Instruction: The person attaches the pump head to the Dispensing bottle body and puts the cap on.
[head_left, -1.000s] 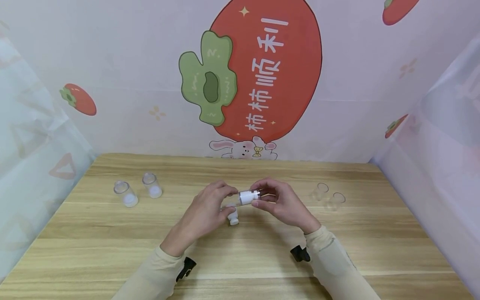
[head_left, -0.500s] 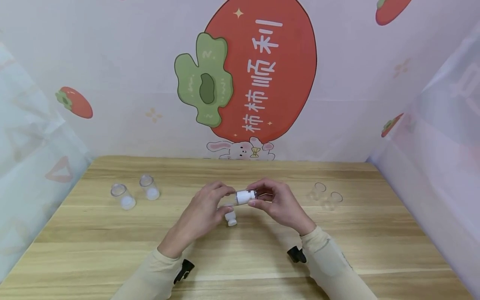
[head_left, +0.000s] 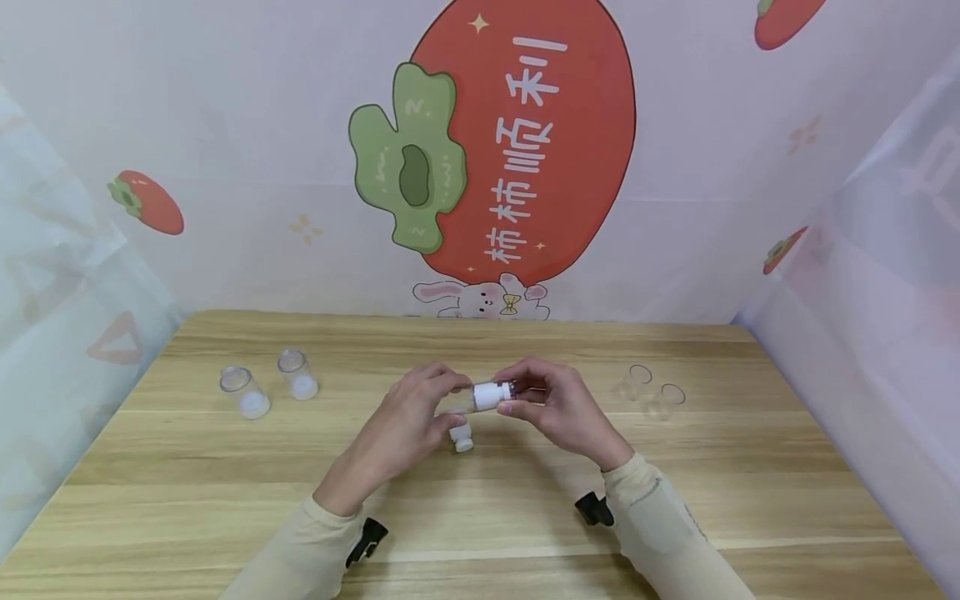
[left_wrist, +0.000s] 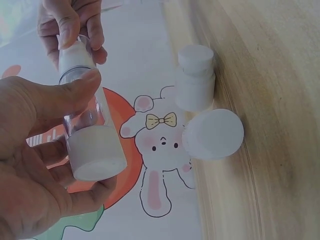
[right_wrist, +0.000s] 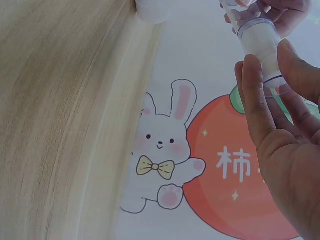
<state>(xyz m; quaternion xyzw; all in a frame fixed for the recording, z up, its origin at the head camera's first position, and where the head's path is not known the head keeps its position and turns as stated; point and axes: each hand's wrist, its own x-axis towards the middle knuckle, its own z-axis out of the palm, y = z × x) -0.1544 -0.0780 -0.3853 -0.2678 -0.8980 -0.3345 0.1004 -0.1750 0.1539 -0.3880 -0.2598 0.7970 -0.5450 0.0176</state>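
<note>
Above the middle of the table, my left hand [head_left: 401, 429] and right hand [head_left: 558, 408] hold the two ends of one clear cylindrical container [head_left: 465, 404]. The left thumb and fingers grip the clear body near its white base [left_wrist: 97, 155]. At the other end, the right thumb and fingers pinch a clear cover with a small white bottle [head_left: 491, 395] inside it. The container lies nearly sideways, clear of the table. Below the left hand, a small white capped bottle [head_left: 462, 437] rests on the wood. The left wrist view also shows a white round-ended object [left_wrist: 214, 134] beside it.
Two clear containers with white bottoms, one nearer [head_left: 245, 392] and one farther [head_left: 298, 374], stand at the left. Two clear covers, a left one [head_left: 637, 383] and a right one [head_left: 665, 402], sit at the right. A printed cloth [head_left: 262, 208] backs the wooden table [head_left: 495, 517].
Both hands keep their grip on the container with hardly any motion. The whole head view has shifted slightly; the things on the table stay in place.
</note>
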